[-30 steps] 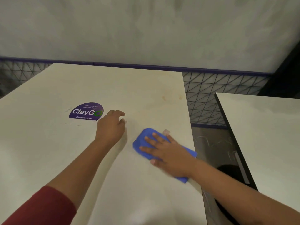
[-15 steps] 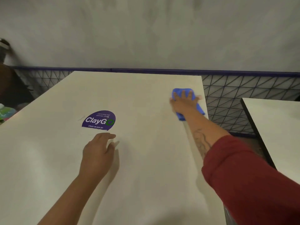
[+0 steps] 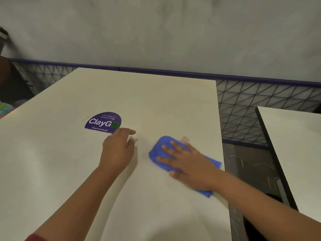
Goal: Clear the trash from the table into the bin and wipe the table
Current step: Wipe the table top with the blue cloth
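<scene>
A blue cloth [image 3: 159,149] lies flat on the white table [image 3: 156,105], near its right edge. My right hand [image 3: 187,161] presses down on the cloth with fingers spread, covering its middle. My left hand [image 3: 118,150] rests on the table just left of the cloth, fingers loosely curled and holding nothing. It sits below a purple "ClayGo" sticker [image 3: 102,121]. No trash is visible on the table.
A second white table [image 3: 295,145] stands to the right across a narrow gap of dark floor [image 3: 246,164]. A wire-mesh barrier with a purple rail [image 3: 260,105] runs behind both tables. Colourful items [image 3: 5,109] show at the far left edge.
My right hand has pulled the cloth back from the far right part of the table to the near right. My left hand has barely moved beside the sticker.
</scene>
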Action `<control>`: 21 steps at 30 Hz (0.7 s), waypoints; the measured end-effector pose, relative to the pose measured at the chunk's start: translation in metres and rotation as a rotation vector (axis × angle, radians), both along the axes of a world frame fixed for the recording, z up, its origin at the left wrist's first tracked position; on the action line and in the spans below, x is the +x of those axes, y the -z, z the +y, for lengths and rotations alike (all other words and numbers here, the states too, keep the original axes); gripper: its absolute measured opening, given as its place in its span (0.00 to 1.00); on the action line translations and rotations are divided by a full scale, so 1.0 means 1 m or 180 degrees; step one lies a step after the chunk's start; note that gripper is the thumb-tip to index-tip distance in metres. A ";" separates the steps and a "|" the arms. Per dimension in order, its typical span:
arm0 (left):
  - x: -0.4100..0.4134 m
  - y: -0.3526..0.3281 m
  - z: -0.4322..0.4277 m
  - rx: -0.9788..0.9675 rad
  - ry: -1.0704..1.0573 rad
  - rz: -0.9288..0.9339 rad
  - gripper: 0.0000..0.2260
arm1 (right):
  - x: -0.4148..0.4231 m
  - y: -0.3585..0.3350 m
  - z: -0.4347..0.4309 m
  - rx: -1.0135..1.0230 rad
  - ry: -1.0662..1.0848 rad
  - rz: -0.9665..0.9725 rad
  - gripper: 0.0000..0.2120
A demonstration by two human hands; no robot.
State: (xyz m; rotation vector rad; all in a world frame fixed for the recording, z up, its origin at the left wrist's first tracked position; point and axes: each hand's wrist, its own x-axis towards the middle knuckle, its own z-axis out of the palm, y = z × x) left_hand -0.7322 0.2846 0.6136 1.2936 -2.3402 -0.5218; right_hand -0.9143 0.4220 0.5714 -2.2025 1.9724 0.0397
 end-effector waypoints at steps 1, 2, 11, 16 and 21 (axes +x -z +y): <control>0.000 0.001 0.000 0.0019 0.0017 -0.0012 0.12 | -0.016 -0.001 -0.002 0.0007 0.0257 0.0072 0.34; 0.000 0.002 0.000 0.0023 0.0033 -0.0021 0.12 | -0.035 -0.001 -0.010 -0.0016 0.0531 0.0127 0.33; -0.013 0.010 -0.002 0.0100 0.0178 -0.0143 0.12 | -0.111 0.000 -0.145 0.0043 0.2202 0.0320 0.26; -0.029 0.015 -0.003 0.0177 0.0213 -0.0364 0.14 | -0.053 0.000 -0.119 -0.0089 0.1297 0.0086 0.26; -0.036 0.020 -0.009 0.0056 0.0230 -0.1049 0.15 | -0.033 -0.002 -0.046 -0.0042 0.0513 -0.0113 0.26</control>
